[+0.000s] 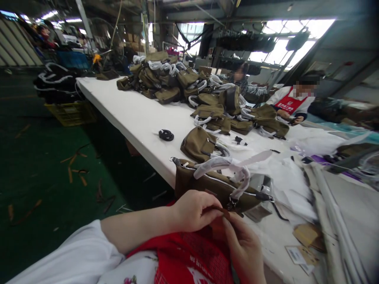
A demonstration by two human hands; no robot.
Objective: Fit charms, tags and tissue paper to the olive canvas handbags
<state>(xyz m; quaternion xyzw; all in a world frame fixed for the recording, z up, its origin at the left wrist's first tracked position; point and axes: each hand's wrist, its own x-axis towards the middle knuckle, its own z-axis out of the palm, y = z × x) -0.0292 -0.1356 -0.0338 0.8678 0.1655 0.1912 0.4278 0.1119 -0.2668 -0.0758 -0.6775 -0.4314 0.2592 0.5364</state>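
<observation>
Nearest, the left hand (189, 211) and the right hand (244, 242) meet in front of the bench's near edge, both closed, gripping a small reddish-brown, leather-like piece (218, 229) between thumbs and fingers; the fingers partly cover it. Just beyond them, a large olive-brown fabric bag (185, 182) with a silver zip and white-wrapped handles stands at the near end of the white-topped bench (127, 108), by its left edge. To its right, towards the near right of the bench, lie a tan cardboard-like piece (309, 236) and a white printed label (295, 255). Behind the large bag sits a smaller olive-brown fabric bag (197, 144), and beyond that a coiled black strap (166, 135) lies near the left edge. Farther back, a heap of olive-brown bags (168, 94) covers much of the bench's far part. At the right edge, a co-worker in a red apron (291, 104) has both hands near the heap. Off the far left corner, a yellow plastic crate (69, 114) stands on the green floor (44, 165).
</observation>
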